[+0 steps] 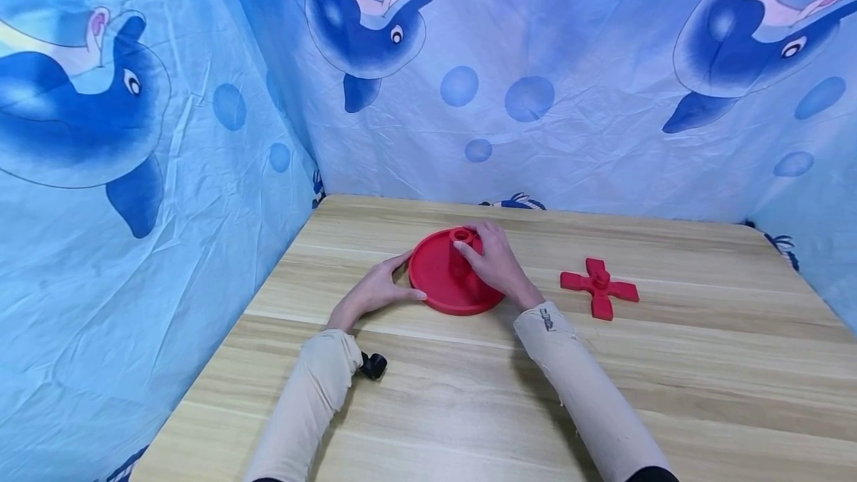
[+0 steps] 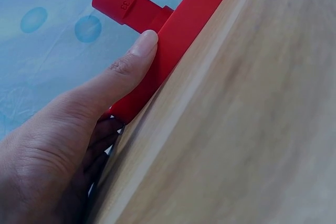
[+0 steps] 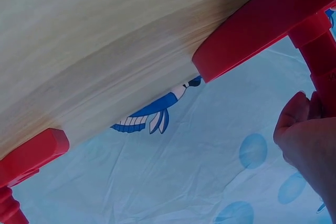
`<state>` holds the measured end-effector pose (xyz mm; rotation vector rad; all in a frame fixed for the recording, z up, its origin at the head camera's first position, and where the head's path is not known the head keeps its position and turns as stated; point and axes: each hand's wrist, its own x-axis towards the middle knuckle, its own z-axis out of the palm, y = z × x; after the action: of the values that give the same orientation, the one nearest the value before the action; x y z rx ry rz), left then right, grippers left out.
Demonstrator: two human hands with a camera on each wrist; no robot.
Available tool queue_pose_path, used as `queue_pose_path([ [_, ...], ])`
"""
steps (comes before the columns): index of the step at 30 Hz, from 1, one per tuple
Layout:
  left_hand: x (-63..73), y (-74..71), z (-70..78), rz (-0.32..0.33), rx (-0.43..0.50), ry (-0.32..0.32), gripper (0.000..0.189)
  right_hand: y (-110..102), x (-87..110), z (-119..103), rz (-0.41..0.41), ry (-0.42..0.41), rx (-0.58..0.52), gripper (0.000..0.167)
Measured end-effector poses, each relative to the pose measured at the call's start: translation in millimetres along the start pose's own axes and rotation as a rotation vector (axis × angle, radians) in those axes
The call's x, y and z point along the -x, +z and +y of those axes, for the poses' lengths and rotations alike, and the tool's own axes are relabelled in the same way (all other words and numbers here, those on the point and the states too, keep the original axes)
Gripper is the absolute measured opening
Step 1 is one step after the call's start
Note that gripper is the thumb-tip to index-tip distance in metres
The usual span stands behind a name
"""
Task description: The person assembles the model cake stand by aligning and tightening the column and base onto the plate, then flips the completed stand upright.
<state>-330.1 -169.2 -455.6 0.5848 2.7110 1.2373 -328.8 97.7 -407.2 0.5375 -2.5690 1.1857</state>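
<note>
A round red tray (image 1: pixel 428 274) with a raised rim lies flat on the table. A red hollow post (image 1: pixel 458 265) stands upright near its middle, and the number 33 shows on the post's side in the left wrist view. My left hand (image 1: pixel 378 290) holds the tray's left edge, its thumb (image 2: pixel 144 45) pressing on the rim and its fingers spread round the far side. My right hand (image 1: pixel 497 262) grips the upper part of the post, thumb at the front and fingers behind. Whether the post is fixed to the tray cannot be told.
A red cross-shaped piece (image 1: pixel 600 288) with a ridged knob at its centre lies on the table to the right of the tray. The wood-grain table (image 1: pixel 428 407) ends at a blue dolphin-print curtain (image 1: pixel 569 155) at the back and on both sides.
</note>
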Motion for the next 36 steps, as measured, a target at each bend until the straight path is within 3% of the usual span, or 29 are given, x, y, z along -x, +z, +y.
queue_pose_path([
  [8, 0.2, 0.5, 0.3, -0.004, 0.001, -0.011, 0.108, -4.3, 4.4, -0.8, -0.025, 0.061, -0.028, 0.057],
  [15, -0.3, 0.0, 0.9, -0.008, 0.007, -0.011, 0.109, -22.1, 18.4, 8.4, -0.030, 0.085, -0.055, 0.062],
  [23, -0.8, 0.9, -0.2, -0.003, 0.007, -0.005, 0.107, -49.7, 36.2, 18.5, -0.055, 0.134, 0.011, 0.066],
  [36, -0.8, 0.7, -1.5, -0.005, 0.024, 0.001, 0.107, -95.0, 66.4, 44.9, 0.004, 0.102, 0.101, 0.064],
])
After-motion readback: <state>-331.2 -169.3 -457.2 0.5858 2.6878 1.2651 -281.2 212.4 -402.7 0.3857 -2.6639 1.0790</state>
